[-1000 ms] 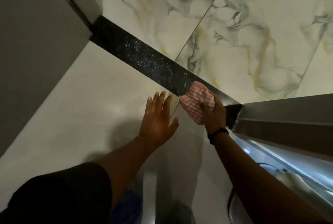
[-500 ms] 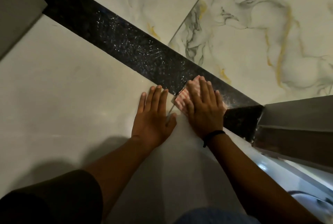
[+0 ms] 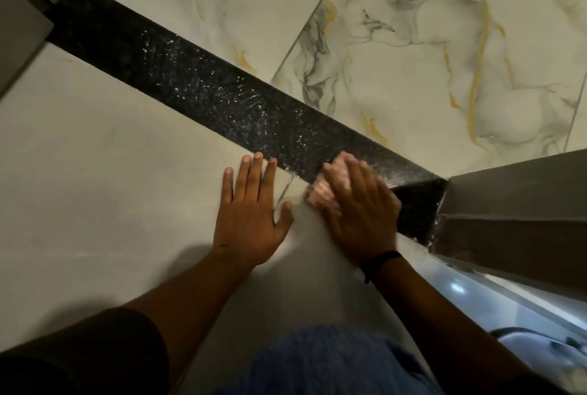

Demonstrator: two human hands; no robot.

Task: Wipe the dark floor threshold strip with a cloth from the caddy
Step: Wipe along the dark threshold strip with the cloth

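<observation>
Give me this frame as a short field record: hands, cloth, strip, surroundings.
left hand: flat on the plain beige floor tile, fingers spread, holding nothing
right hand: palm down, pressing the pink checked cloth
cloth: mostly under the right hand, at the near edge of the strip
dark speckled stone threshold strip: runs diagonally from upper left to right, white flecks and smears showing
far side: white marble-look tiles with gold and grey veins
right edge: grey door frame meets the strip's end
wrist: black band on the right wrist
</observation>
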